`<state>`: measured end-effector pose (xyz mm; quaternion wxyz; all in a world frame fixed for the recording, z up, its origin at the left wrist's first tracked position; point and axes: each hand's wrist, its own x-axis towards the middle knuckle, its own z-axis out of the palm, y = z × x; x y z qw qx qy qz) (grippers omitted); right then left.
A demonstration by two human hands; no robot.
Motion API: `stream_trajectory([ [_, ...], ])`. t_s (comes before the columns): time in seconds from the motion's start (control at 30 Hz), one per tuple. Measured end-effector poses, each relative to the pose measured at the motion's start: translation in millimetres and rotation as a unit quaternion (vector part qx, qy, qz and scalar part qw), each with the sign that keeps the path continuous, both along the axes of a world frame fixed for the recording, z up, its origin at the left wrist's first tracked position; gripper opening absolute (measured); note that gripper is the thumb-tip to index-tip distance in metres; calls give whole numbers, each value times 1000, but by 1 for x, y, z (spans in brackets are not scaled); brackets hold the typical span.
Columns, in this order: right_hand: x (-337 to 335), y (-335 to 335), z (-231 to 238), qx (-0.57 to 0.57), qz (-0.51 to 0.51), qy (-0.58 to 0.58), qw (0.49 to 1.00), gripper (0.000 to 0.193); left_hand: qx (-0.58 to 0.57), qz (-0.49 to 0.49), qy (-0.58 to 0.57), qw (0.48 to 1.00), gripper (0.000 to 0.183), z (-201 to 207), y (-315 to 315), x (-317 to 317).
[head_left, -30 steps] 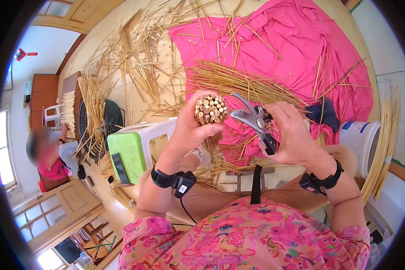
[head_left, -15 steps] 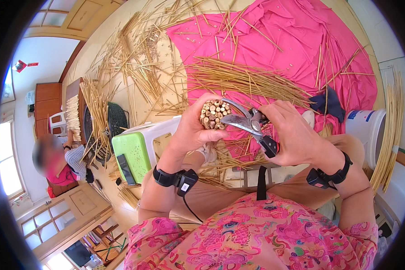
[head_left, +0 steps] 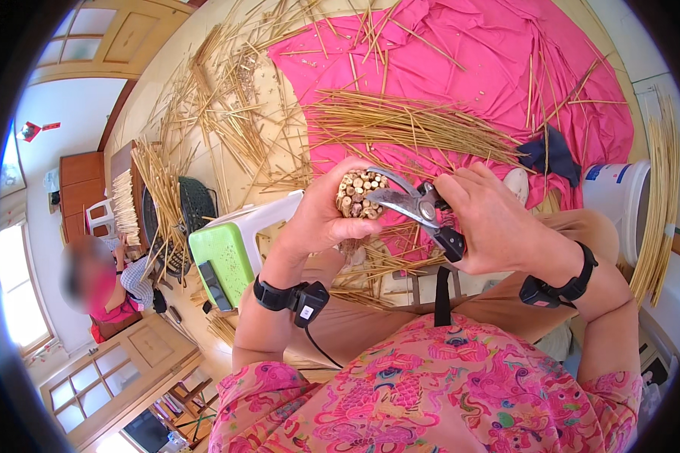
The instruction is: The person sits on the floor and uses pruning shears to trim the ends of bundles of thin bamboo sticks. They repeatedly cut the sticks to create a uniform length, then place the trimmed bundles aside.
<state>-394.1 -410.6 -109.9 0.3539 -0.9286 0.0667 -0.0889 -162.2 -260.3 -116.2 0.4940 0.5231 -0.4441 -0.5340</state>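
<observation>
My left hand [head_left: 326, 208] is wrapped round a bundle of dry stalks [head_left: 360, 193], its cut ends facing up toward me. In my right hand [head_left: 485, 219] is a pair of pruning shears [head_left: 425, 208] with black handles. The blades stand apart at the right side of the bundle, and the lower blade's tip lies against or just over the cut ends. Farther off, a loose pile of long stalks [head_left: 412, 124] lies on a pink cloth [head_left: 476, 57]. Below the hands, more stalks [head_left: 355, 291] lie near my legs.
To the left are a green-topped white stool [head_left: 223, 260] with a black phone [head_left: 213, 285] on it, and a dark basket [head_left: 196, 205]. A person [head_left: 106, 283] sits farther left. A white bucket [head_left: 616, 198] and upright stalks [head_left: 661, 204] stand at the right.
The view has shifted slightly. Both hands keep their hold on the bundle and shears, with the blades still apart beside the cut ends. The seated person has leaned a little.
</observation>
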Motion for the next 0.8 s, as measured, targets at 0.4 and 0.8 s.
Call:
stream_trajectory([
  [0.4, -5, 1, -11, 30, -23, 8, 999, 43, -23, -14, -27, 999, 60, 3, -4, -2],
  [0.8, 8, -22, -23, 138, -41, -87, 986, 80, -14, 33, 170, 985, 80, -5, -14, 0],
])
